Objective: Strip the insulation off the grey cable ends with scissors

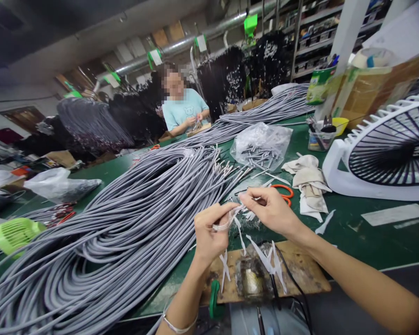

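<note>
My left hand [212, 232] is closed, with a thin white strip [232, 216] running across its fingers. The fingertips of my right hand [270, 209] pinch the strip's far end, close to my left thumb. Whether the strip is paper, tape or cloth I cannot tell. Below my hands lies a worn wooden board [307, 270] carrying a metal block [252, 278] and several white scraps [265, 256]. Orange-handled scissors [285, 190] rest behind my right hand, their blades partly hidden. A large coil of grey cables [136, 218] lies left of my hands.
A clear plastic bag [261, 144] of short grey pieces sits behind my hands. To the right are a crumpled cloth [309, 181] and a white fan [342, 172]. A green clamp [214, 298] grips the front edge. A co-worker [185, 109] sits across the table.
</note>
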{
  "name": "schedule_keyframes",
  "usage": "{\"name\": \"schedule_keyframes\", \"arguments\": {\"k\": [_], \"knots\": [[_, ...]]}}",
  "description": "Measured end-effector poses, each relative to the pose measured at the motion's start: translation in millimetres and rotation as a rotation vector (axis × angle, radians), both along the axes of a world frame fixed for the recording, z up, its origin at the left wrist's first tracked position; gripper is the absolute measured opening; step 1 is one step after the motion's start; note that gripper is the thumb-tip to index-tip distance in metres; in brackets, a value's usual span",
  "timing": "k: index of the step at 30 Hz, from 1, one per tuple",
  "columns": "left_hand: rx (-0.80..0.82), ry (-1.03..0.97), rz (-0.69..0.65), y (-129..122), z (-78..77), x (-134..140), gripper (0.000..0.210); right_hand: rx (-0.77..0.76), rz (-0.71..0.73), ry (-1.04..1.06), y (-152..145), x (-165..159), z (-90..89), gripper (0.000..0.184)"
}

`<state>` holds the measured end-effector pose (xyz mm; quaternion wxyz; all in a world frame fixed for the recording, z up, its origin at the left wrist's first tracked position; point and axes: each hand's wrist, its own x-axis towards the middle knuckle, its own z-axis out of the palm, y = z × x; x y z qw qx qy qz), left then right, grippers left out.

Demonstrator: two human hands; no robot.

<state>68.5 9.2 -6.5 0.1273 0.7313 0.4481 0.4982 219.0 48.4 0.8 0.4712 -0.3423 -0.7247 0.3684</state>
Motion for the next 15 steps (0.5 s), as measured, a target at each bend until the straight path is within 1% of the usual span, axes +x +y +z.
{"name": "schedule_keyframes", "arguments": {"k": [3,6,8,10,13,15], "knots": [[-0.05,-0.018,-0.039,1.3,0.5,0.0,0.023,-0.018,0.026,0.068,-1.7,-0.4,0.4,0.038],[-0.07,0.065,-0.044,2.3,-0.5,1.3,0.024,0.006,0.084,0.09,-4.3,-1.1,1.6,0.033],[-0.03,0.132,-0.011,1.7,-2.1,2.1,0.024,0.005,0.11,0.074,-4.1,-1.6,2.3,0.033],[0.033,0.17,0.01,0.2,-4.1,2.5,0.023,-0.008,0.088,0.062,-2.1,-1.9,2.6,0.036],[0.099,0.156,0.029,-2.7,-6.2,3.8,0.022,-0.034,0.059,0.047,1.3,-1.7,2.8,0.04],[0.099,0.108,0.061,-4.3,-6.0,5.6,0.022,-0.049,0.056,0.042,1.8,-1.3,2.9,0.041]]}}
